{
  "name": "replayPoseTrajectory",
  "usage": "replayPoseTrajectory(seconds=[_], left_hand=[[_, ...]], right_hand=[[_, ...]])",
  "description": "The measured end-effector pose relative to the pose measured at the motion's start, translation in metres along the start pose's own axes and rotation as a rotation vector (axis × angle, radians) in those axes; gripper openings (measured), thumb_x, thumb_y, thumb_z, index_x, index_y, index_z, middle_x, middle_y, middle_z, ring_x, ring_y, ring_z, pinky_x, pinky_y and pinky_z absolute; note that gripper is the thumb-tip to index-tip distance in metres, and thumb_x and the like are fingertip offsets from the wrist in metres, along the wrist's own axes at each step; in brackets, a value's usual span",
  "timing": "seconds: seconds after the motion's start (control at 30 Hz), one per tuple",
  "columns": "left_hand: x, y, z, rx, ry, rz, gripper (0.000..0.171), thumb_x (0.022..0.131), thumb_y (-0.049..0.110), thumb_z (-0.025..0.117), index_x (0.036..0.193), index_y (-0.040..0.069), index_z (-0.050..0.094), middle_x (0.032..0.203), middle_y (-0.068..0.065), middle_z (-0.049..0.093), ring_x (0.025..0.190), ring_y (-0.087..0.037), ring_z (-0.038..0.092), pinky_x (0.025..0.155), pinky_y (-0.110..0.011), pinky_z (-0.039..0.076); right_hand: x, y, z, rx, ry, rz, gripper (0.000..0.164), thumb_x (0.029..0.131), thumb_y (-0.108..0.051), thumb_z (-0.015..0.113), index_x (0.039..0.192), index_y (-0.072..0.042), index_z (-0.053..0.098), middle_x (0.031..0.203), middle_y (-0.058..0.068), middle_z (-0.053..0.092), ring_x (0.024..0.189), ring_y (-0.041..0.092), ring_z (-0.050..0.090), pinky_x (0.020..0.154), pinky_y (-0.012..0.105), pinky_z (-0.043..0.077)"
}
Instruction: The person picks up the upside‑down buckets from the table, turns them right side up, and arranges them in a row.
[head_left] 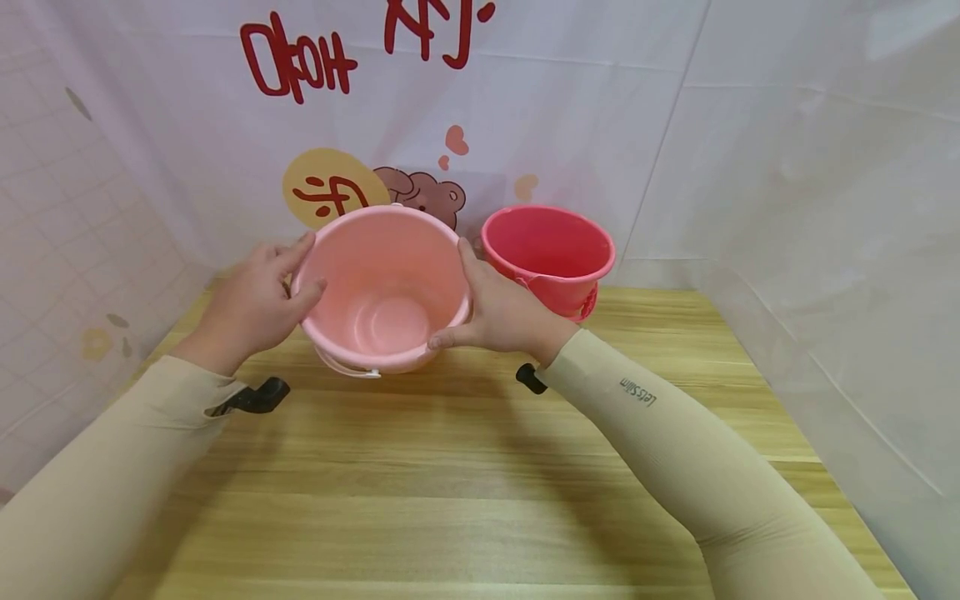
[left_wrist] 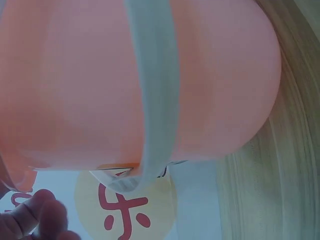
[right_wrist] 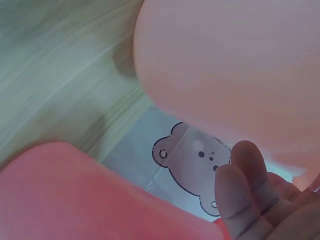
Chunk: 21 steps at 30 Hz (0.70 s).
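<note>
A light pink bucket (head_left: 382,292) tilts its mouth toward me above the wooden table. My left hand (head_left: 258,296) grips its left rim, the thumb reaching over the opening. On the right side of the rim my right hand (head_left: 498,304) holds it, thumb at the front edge and fingers along the outside wall. A white handle (left_wrist: 155,75) hangs down across the bucket's outer side in the left wrist view. Fingertips (right_wrist: 247,160) of the right hand show close beside the pink wall in the right wrist view.
A darker pink-red bucket (head_left: 551,250) stands upright at the back, just right of my right hand. The wood-grain table (head_left: 450,483) extends toward me. Behind hangs a white sheet (head_left: 600,108) with red characters and a bear print; pale sheets also line both sides.
</note>
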<state>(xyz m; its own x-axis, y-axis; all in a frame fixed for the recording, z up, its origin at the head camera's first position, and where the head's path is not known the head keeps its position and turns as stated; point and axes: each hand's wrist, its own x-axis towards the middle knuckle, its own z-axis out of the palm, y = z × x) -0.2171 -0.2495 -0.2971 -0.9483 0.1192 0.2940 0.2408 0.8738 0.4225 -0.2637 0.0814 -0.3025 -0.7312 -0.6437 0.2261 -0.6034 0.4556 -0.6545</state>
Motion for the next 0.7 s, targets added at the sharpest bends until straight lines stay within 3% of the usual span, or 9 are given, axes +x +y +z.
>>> replayPoseTrajectory(seconds=[0.1,0.2,0.37,0.7], left_hand=[[-0.0026,0.0015,0.0010,-0.030,-0.052,0.001,0.084,0.103,0.056,0.055,0.170,0.022,0.015,0.155,-0.031,0.039,0.112,-0.045,0.059,0.088,-0.060,0.055],[-0.0038,0.0034,0.0025,-0.034,-0.075,0.010,0.092,0.101,0.061,0.055,0.170,0.020,0.011,0.160,-0.030,0.033,0.121,-0.048,0.058,0.098,-0.067,0.051],[-0.0050,0.0056,0.0037,-0.028,-0.087,0.017,0.096,0.100,0.064,0.056,0.171,0.018,0.010,0.164,-0.028,0.029,0.125,-0.050,0.057,0.100,-0.071,0.049],[-0.0023,0.0053,0.0063,-0.004,-0.080,0.065,0.094,0.103,0.060,0.054,0.171,0.013,0.008,0.168,-0.025,0.027,0.140,-0.051,0.045,0.108,-0.074,0.043]], right_hand=[[0.0006,-0.0008,0.0000,0.018,0.002,-0.001,0.133,0.070,-0.052,0.096,0.168,-0.029,0.010,0.155,-0.009,0.045,0.134,0.010,0.052,0.106,0.038,0.056],[-0.0001,-0.0014,-0.0006,0.028,0.005,0.010,0.131,0.070,-0.051,0.097,0.167,-0.033,0.011,0.153,-0.012,0.047,0.131,0.008,0.054,0.105,0.037,0.057],[-0.0022,-0.0002,-0.0012,0.013,0.002,0.045,0.127,0.072,-0.056,0.093,0.167,-0.034,0.011,0.150,-0.015,0.049,0.128,0.004,0.055,0.105,0.038,0.056],[-0.0055,-0.0017,-0.0035,-0.095,0.006,0.089,0.130,0.076,-0.072,0.082,0.169,-0.019,0.009,0.145,-0.010,0.056,0.127,0.006,0.058,0.108,0.038,0.054]])
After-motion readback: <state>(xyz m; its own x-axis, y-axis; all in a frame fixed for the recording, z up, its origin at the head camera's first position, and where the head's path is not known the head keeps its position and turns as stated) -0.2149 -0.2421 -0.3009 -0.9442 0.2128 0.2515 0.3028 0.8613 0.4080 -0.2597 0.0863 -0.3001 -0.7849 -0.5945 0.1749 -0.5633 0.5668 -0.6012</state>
